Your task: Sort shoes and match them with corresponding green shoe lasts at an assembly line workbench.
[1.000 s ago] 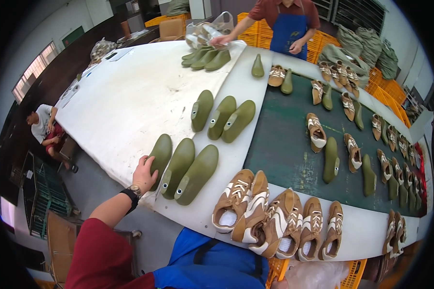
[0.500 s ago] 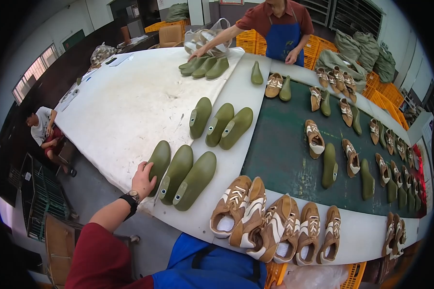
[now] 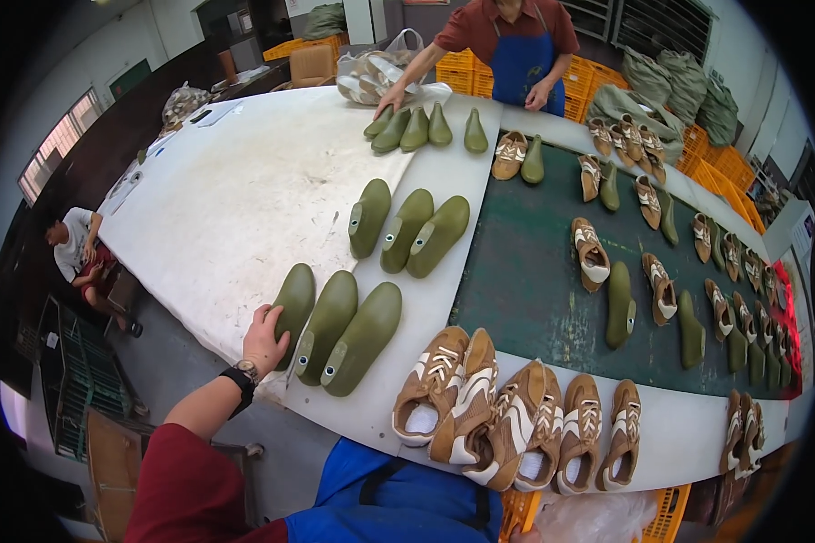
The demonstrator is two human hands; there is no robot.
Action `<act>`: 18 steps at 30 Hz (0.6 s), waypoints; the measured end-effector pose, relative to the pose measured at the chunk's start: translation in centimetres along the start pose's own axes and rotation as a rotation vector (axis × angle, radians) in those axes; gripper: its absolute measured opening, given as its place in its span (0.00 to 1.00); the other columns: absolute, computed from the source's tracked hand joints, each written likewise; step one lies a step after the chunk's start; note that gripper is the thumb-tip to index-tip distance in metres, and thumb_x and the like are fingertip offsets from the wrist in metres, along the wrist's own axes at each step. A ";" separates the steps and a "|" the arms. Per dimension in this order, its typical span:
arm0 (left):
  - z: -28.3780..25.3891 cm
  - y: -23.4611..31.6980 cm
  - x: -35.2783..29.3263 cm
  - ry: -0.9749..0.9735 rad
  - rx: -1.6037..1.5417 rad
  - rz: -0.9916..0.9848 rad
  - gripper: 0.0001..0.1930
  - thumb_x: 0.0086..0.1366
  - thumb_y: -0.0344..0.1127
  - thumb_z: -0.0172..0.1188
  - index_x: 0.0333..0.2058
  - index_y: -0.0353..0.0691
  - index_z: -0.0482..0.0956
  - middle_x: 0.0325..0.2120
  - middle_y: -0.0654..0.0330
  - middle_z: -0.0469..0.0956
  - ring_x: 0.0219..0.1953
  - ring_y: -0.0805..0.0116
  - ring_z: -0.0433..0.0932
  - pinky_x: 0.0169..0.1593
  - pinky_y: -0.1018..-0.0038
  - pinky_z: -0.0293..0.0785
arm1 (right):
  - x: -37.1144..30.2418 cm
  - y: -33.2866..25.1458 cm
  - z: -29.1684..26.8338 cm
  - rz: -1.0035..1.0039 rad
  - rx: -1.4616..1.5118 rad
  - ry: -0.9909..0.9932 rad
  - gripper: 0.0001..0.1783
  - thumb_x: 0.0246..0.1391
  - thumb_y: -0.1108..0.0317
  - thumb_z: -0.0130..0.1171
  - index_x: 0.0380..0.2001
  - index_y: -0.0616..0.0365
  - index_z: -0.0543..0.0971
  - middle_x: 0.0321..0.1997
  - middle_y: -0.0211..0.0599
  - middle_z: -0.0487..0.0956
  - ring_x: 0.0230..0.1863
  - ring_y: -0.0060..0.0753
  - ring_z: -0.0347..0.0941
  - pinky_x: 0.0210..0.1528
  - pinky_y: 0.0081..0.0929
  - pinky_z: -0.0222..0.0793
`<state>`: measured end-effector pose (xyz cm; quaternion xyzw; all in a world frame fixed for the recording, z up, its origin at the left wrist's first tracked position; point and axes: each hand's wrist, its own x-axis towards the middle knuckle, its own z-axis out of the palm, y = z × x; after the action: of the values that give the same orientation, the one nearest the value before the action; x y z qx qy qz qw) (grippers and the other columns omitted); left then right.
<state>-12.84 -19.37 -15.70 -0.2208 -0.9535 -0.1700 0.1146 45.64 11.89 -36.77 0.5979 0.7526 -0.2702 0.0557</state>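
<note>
My left hand [image 3: 264, 342], with a dark watch on its wrist, is closed round the near end of a green shoe last [image 3: 295, 297]. That last lies at the table's near left, leftmost in a row of three. Just right of it are a second green last [image 3: 331, 317] and a third [image 3: 368, 330], each with a round hole in its near end. Three more lasts [image 3: 409, 226] lie farther up the table. My right hand is out of view. To the right along the near edge stand several brown-and-white sneakers [image 3: 435, 380].
Across the table a co-worker's hand [image 3: 389, 98] touches one of several lasts [image 3: 414, 129]. Sneakers and lasts stand on a green conveyor belt [image 3: 534, 271] at right. At left a seated person [image 3: 81, 249] is beside the table. Below the near edge is an orange crate [image 3: 666, 516].
The co-worker's hand has moved right, and the far lasts beside it now stand farther right and turned. My left hand remains on its last, which has barely moved.
</note>
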 end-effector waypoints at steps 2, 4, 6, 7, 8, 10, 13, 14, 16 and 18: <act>-0.1 0.1 0.0 -0.009 -0.008 -0.014 0.26 0.51 0.32 0.61 0.51 0.42 0.67 0.52 0.49 0.64 0.46 0.48 0.72 0.47 0.63 0.73 | -0.1 -0.2 0.0 0.006 0.018 0.012 0.24 0.47 0.56 0.59 0.41 0.67 0.75 0.33 0.58 0.78 0.34 0.56 0.75 0.36 0.41 0.71; -0.1 0.3 -0.1 -0.009 -0.022 -0.025 0.27 0.51 0.31 0.61 0.51 0.41 0.67 0.51 0.49 0.64 0.47 0.48 0.72 0.48 0.64 0.73 | 0.0 -0.2 0.0 -0.036 0.021 0.033 0.23 0.48 0.56 0.58 0.39 0.67 0.76 0.30 0.56 0.79 0.31 0.55 0.76 0.34 0.40 0.70; -0.1 0.3 -0.1 -0.012 -0.019 -0.031 0.27 0.51 0.31 0.61 0.51 0.42 0.67 0.51 0.49 0.64 0.47 0.48 0.72 0.48 0.64 0.73 | 0.2 0.3 0.6 -0.027 0.028 0.039 0.24 0.48 0.55 0.58 0.38 0.67 0.77 0.30 0.56 0.79 0.31 0.55 0.76 0.33 0.41 0.70; -0.1 0.3 0.0 -0.014 -0.020 -0.028 0.27 0.51 0.31 0.61 0.51 0.42 0.67 0.51 0.49 0.64 0.47 0.48 0.72 0.48 0.64 0.73 | 0.3 0.5 0.8 -0.022 0.033 0.043 0.24 0.48 0.54 0.58 0.38 0.66 0.77 0.29 0.55 0.79 0.30 0.55 0.76 0.32 0.41 0.70; 0.0 0.1 0.0 0.000 -0.011 -0.010 0.26 0.51 0.32 0.61 0.51 0.42 0.67 0.52 0.49 0.64 0.46 0.48 0.72 0.47 0.63 0.73 | 0.3 0.8 1.0 -0.019 0.034 0.045 0.24 0.48 0.54 0.58 0.38 0.66 0.77 0.29 0.55 0.79 0.30 0.55 0.76 0.32 0.41 0.70; 0.2 -0.1 0.0 0.013 -0.002 0.009 0.26 0.51 0.32 0.61 0.51 0.43 0.67 0.52 0.49 0.63 0.45 0.48 0.73 0.45 0.63 0.74 | 0.3 0.7 1.0 -0.015 -0.010 0.056 0.25 0.48 0.52 0.58 0.38 0.65 0.77 0.28 0.56 0.79 0.29 0.56 0.76 0.31 0.42 0.70; 0.1 -0.1 -0.1 0.002 -0.007 0.007 0.26 0.51 0.32 0.61 0.51 0.43 0.67 0.52 0.49 0.63 0.45 0.48 0.73 0.46 0.62 0.73 | 0.3 1.0 1.1 -0.033 -0.015 0.064 0.27 0.47 0.50 0.58 0.39 0.65 0.76 0.27 0.56 0.78 0.30 0.57 0.75 0.30 0.43 0.70; 0.1 0.0 -0.1 0.003 -0.010 0.007 0.26 0.52 0.32 0.61 0.51 0.43 0.67 0.52 0.49 0.63 0.45 0.48 0.73 0.46 0.62 0.73 | 0.4 1.1 1.2 -0.029 -0.014 0.066 0.27 0.47 0.50 0.58 0.39 0.65 0.76 0.27 0.56 0.78 0.30 0.57 0.75 0.30 0.43 0.70; 0.0 0.1 -0.1 0.003 -0.016 0.015 0.26 0.52 0.32 0.61 0.51 0.42 0.67 0.52 0.49 0.63 0.46 0.48 0.73 0.46 0.62 0.73 | 0.7 1.8 1.6 0.037 -0.118 -0.031 0.29 0.45 0.49 0.60 0.43 0.63 0.75 0.28 0.55 0.79 0.30 0.56 0.76 0.31 0.43 0.70; 0.0 0.1 0.0 -0.008 -0.023 0.001 0.26 0.52 0.32 0.60 0.51 0.42 0.67 0.52 0.49 0.63 0.46 0.48 0.72 0.47 0.62 0.73 | 0.8 2.0 1.8 0.041 -0.114 -0.030 0.29 0.44 0.49 0.60 0.43 0.63 0.75 0.28 0.55 0.79 0.30 0.56 0.76 0.32 0.43 0.70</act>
<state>-12.77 -19.33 -15.65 -0.2233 -0.9519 -0.1799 0.1082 46.85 12.05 -39.33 0.6048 0.7535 -0.2347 0.1066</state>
